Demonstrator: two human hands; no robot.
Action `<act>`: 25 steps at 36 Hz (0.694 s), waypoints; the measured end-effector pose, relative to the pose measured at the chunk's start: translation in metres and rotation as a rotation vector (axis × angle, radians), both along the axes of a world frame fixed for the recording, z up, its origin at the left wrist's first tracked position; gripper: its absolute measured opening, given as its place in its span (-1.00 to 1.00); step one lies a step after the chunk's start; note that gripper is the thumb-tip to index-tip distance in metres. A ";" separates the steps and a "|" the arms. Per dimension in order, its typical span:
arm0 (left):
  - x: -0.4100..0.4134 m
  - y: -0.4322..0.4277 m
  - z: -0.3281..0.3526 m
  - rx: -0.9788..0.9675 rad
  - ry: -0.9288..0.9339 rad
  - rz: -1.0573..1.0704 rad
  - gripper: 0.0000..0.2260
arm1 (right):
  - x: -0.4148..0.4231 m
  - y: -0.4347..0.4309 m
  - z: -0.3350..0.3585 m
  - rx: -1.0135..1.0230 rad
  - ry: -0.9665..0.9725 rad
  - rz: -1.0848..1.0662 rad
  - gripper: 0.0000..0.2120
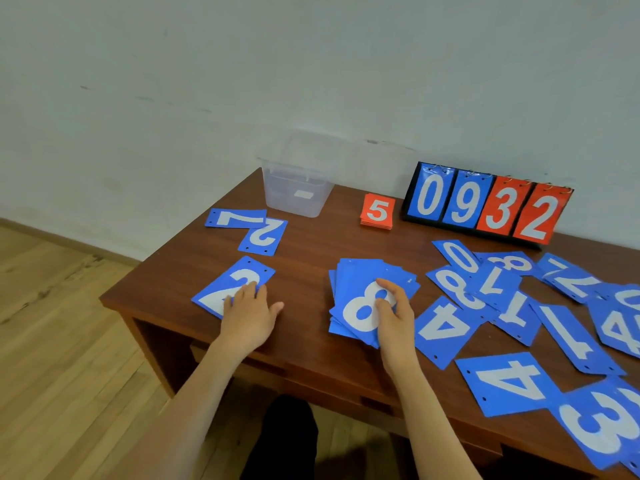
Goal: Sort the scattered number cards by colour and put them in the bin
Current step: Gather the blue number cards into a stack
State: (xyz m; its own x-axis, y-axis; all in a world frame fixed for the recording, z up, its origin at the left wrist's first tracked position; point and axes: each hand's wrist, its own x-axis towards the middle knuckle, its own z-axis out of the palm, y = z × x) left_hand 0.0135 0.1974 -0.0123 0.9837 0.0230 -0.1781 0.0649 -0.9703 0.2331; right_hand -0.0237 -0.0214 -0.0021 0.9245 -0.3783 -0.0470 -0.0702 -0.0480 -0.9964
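My left hand (pixel 250 315) lies with straight fingers on a blue card showing 2 (pixel 225 289) near the table's left front edge. My right hand (pixel 394 315) holds a stack of blue cards topped by an 8 (pixel 360 299), thumb on the face and fingers curled over the right edge. Two more blue cards, a 7 (pixel 235 218) and a 2 (pixel 263 237), lie further back on the left. A small stack of red cards topped by a 5 (pixel 377 212) sits at the back. The clear plastic bin (pixel 294 188) stands behind them.
Several blue cards (pixel 519 306) lie scattered over the right half of the brown table (pixel 311 244). A flip scoreboard reading 0932 (pixel 485 206) stands at the back right against the wall. The table's left edge drops to a wooden floor.
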 end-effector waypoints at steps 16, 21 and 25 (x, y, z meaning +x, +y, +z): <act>0.020 -0.051 0.009 -0.520 -0.151 -0.227 -0.60 | -0.019 -0.036 0.005 0.025 0.027 -0.124 -0.73; 0.041 -0.050 0.020 -0.206 -0.097 0.026 -0.34 | -0.027 -0.046 0.006 0.035 0.000 -0.143 -0.73; 0.046 -0.050 0.021 -0.152 0.045 0.114 -0.19 | -0.032 -0.054 0.005 0.031 -0.013 -0.129 -0.73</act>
State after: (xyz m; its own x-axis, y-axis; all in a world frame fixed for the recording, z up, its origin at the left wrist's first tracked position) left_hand 0.0593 0.1470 0.0090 0.9674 0.1030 -0.2315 0.1856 -0.9100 0.3706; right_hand -0.0557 -0.0750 0.0032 0.8689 -0.4926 -0.0488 -0.0612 -0.0090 -0.9981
